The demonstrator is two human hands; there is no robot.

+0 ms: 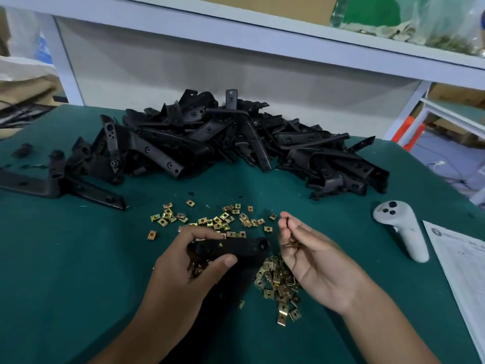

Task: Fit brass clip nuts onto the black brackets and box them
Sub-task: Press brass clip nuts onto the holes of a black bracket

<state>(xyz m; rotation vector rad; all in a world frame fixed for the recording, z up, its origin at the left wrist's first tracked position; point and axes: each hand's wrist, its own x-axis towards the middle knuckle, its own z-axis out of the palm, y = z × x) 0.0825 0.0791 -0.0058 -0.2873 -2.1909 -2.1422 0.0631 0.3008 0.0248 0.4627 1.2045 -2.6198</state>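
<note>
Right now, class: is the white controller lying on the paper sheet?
No: the white controller lies on the green mat, left of the paper sheet.

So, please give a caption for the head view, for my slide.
Left hand grips a black bracket; right hand holds brass clip nuts above loose ones.

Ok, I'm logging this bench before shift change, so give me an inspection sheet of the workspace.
Surface: green mat covers the bench.
Job's things: big heap of black brackets at the back; loose brass clip nuts scattered mid-mat, more in a pile near the hands. No box seen.
Clutter: white controller and printed sheet on the right.
Grippers: left hand grips one bracket; right hand holds clip nuts.
Cables: nothing seen on the mat.
Surroundings: white shelf above, bags on it.
</note>
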